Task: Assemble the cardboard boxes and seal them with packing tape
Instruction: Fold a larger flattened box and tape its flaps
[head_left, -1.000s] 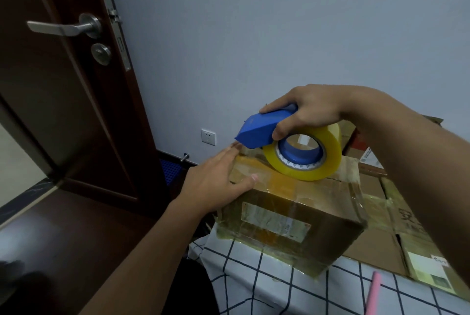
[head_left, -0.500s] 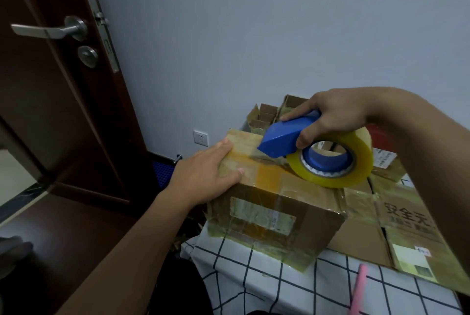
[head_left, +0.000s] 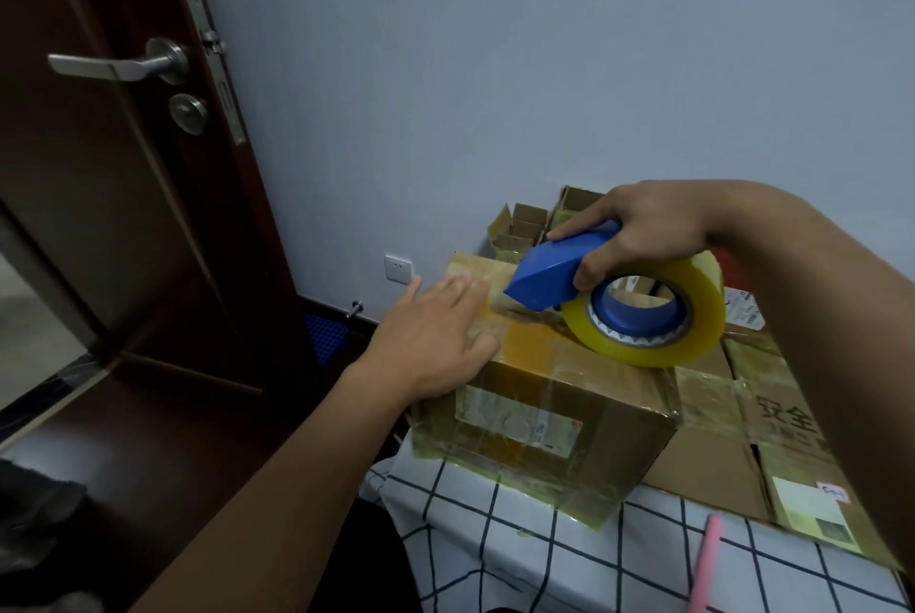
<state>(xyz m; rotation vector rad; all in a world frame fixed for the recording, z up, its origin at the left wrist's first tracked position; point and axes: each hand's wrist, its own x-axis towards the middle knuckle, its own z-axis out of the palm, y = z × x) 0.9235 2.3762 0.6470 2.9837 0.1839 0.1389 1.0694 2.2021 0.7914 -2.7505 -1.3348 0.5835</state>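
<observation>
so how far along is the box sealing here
Done: the upright cardboard box is folded shut, with glossy tape on its sides. In hand: the right hand holds the blue tape dispenser on the top while the left hand presses flat. Left: finishing this strip, then the flattened boxes beside it.

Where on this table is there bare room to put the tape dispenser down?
Bare checked tablecloth lies between the box and the pink pen. Flattened cardboard crowds the right side; open boxes fill the back by the wall.
</observation>
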